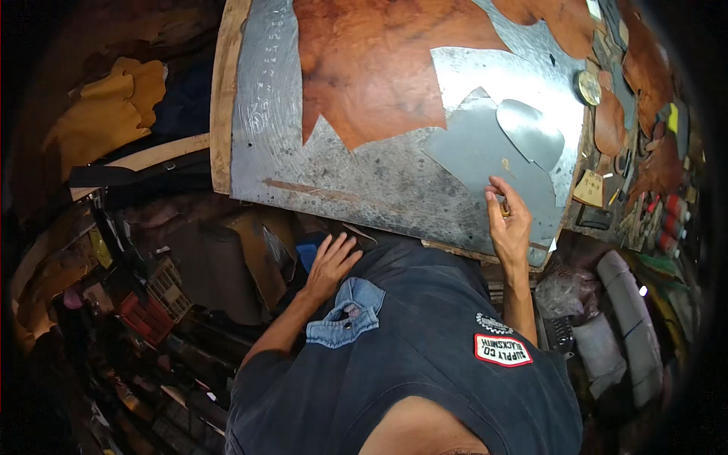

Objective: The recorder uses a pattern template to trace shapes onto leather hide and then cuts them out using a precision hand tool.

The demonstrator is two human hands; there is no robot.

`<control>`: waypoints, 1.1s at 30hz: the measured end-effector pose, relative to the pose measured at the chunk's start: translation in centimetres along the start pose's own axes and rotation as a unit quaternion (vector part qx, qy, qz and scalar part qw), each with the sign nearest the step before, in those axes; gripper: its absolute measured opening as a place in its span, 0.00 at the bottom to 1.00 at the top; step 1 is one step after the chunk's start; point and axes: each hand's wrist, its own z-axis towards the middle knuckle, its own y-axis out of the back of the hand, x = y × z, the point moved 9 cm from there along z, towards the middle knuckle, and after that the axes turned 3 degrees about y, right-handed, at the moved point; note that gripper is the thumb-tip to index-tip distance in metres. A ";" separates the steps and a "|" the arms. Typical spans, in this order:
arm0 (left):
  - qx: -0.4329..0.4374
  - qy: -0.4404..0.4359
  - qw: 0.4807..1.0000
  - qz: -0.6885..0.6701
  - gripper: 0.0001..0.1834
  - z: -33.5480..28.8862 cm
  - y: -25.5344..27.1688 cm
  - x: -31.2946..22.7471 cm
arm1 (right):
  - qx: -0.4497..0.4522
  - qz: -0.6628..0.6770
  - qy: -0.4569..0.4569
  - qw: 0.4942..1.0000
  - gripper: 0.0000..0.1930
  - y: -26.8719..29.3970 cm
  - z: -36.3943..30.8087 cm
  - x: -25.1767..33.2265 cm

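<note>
My right hand (pixel 509 224) is over the near right part of the metal-topped workbench (pixel 334 178), by the lower edge of a flat grey sheet (pixel 474 144). Its fingers are loosely bent and apart, with a ring on one of them and nothing visible in the grasp. A rounded, shiny grey piece (pixel 531 133) lies on the grey sheet. Mottled brown leather (pixel 371 72) with a jagged cut edge covers the far middle of the bench. My left hand (pixel 331 262) rests by my lap below the bench edge, fingers spread, holding nothing.
More brown leather (pixel 557 26) lies at the far right. A round tin (pixel 588 88), leather scraps and tools crowd the right side. Tan leather (pixel 102 110) lies at the left. A red crate (pixel 148 318) stands lower left, and a clear plastic bag (pixel 565 292) lies lower right.
</note>
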 end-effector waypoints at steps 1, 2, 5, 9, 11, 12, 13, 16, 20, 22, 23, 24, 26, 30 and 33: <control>-0.057 0.024 0.997 -0.035 0.18 -0.4 1.4 0.4 | -0.025 -0.091 0.077 0.993 0.18 -0.1 0.2 1.1; -0.060 0.019 0.997 -0.043 0.18 0.3 2.9 0.7 | -0.027 -0.100 0.075 0.992 0.18 -0.4 0.3 1.4; -0.183 0.123 0.971 -0.090 0.13 3.8 8.8 6.4 | -0.018 -0.255 -0.032 0.966 0.22 -1.0 1.0 2.0; -0.301 0.254 0.881 -0.260 0.21 8.4 10.6 15.0 | -0.049 -0.391 0.038 0.918 0.28 -1.5 1.0 1.6; -0.324 0.257 0.805 -0.425 0.24 10.6 10.2 17.0 | -0.096 -0.417 -0.069 0.901 0.37 1.3 0.7 -0.9; -0.335 0.258 0.707 -0.566 0.27 11.5 9.3 18.0 | -0.103 -0.427 -0.076 0.895 0.37 2.5 0.4 -1.6; -0.319 0.252 0.676 -0.615 0.30 12.2 8.7 19.1 | -0.113 -0.450 -0.104 0.880 0.41 3.9 0.0 -2.8; -0.288 0.258 0.591 -0.708 0.30 14.5 8.9 19.7 | -0.131 -0.452 -0.180 0.863 0.49 6.4 -1.2 -5.1; -0.222 0.271 0.557 -0.753 0.28 15.9 8.8 22.9 | -0.094 -0.446 -0.154 0.877 0.50 5.8 -0.9 -5.9; -0.189 0.267 0.589 -0.739 0.28 17.2 8.5 24.8 | -0.097 -0.458 -0.154 0.870 0.50 5.1 -0.8 -5.0; -0.128 0.267 0.603 -0.741 0.28 18.2 8.2 25.0 | -0.106 -0.462 -0.164 0.865 0.50 5.1 -1.3 -4.3; -0.070 0.269 0.617 -0.737 0.27 19.1 8.5 24.4 | -0.112 -0.455 -0.197 0.861 0.48 5.0 -1.7 -3.6; -0.064 0.278 0.635 -0.718 0.18 20.5 8.8 23.8 | -0.119 -0.445 -0.231 0.857 0.46 5.1 -3.0 -3.3; -0.026 0.254 0.776 -0.576 0.11 21.8 9.3 22.8 | -0.163 -0.181 -0.258 0.935 0.28 3.8 -9.3 -6.7; 0.069 0.198 0.840 -0.501 0.15 19.7 8.3 21.4 | -0.106 0.070 -0.356 0.926 0.15 2.2 -14.1 -7.5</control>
